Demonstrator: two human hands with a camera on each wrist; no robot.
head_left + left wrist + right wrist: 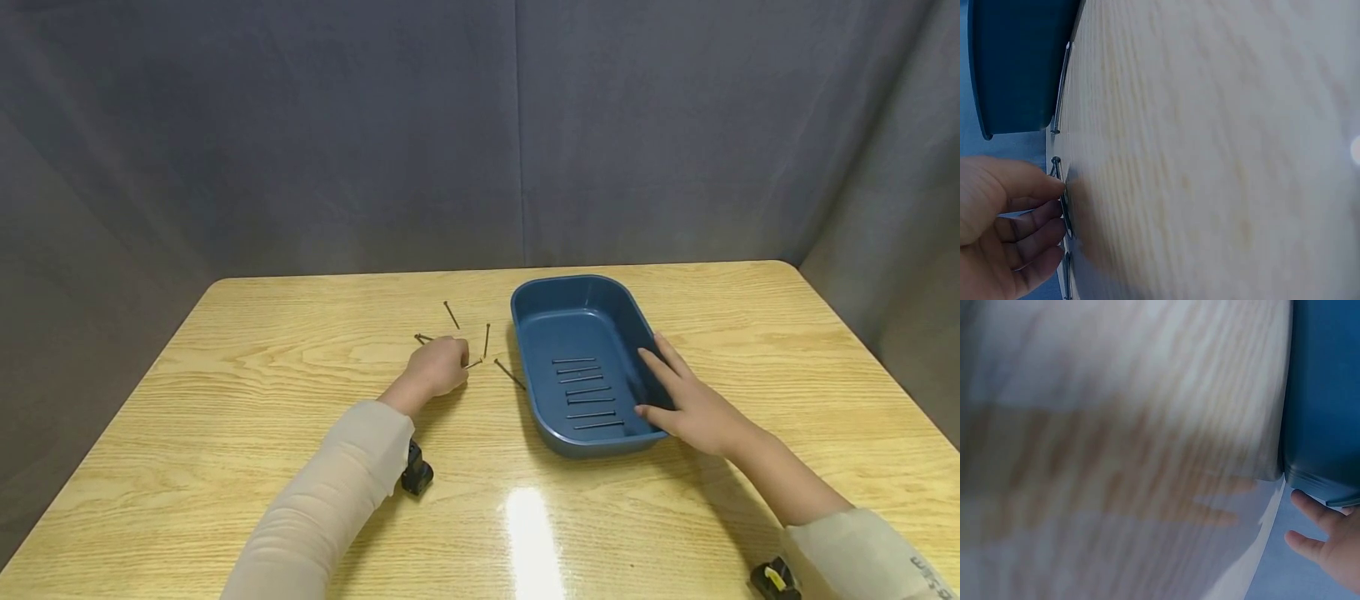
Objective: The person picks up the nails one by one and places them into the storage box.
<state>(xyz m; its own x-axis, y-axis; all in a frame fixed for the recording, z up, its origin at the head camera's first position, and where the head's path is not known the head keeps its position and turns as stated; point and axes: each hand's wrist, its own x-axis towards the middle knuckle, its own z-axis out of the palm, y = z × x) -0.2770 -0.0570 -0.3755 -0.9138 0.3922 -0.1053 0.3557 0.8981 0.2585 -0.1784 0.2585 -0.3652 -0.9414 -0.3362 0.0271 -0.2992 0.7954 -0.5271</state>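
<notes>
Hanging beyond a person's left hand and right hand, a gray curtain backs the scene. Below both hands spreads a wood-grain surface; just left of the right hand sits a blue tray. That hand is open, its fingers spread at the tray's rim. Across the tray, the left hand curls low, thumb and fingertips at a dark nail (whether the pinch is firm, one cannot tell). Seven nails lie roughly parallel on the tray's floor, to the left of the right hand. Other loose nails lie scattered around the left hand: beyond it, just past its knuckles, and to its right beside the tray.
</notes>
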